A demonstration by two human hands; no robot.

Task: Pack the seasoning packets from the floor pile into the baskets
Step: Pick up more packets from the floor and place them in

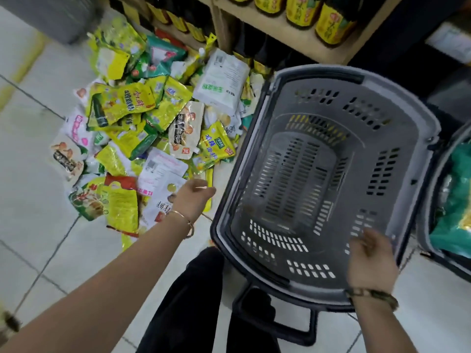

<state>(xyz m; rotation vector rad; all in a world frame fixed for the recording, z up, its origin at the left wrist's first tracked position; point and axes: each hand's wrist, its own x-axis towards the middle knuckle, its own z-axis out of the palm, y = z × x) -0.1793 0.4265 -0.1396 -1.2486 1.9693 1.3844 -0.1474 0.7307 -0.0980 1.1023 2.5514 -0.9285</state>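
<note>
Seasoning packets (142,128) heaped on the floor (38,200), just ahead of the left hand (191,197); mostly yellow and green, a few white, overlapping in layers. Left hand low at the near edge of the heap, fingers loosely extended, nothing seen in its grip, though blurred. Between the two hands, a grey basket (316,70), bare inside. Right hand (369,256) above its near corner, fingers slack and empty, also blurred. Out past the right hand, a second basket (429,207) already holding green and yellow packets.

Judged partway at most: one basket loaded to some degree, the grey one not begun, a large heap left.

Hard to tell: fill of the second basket, cut off by the frame edge; packets buried under the heap; print on most labels. Beyond both hands, a wooden shelf (280,29) of bottles, tops cut off.
</note>
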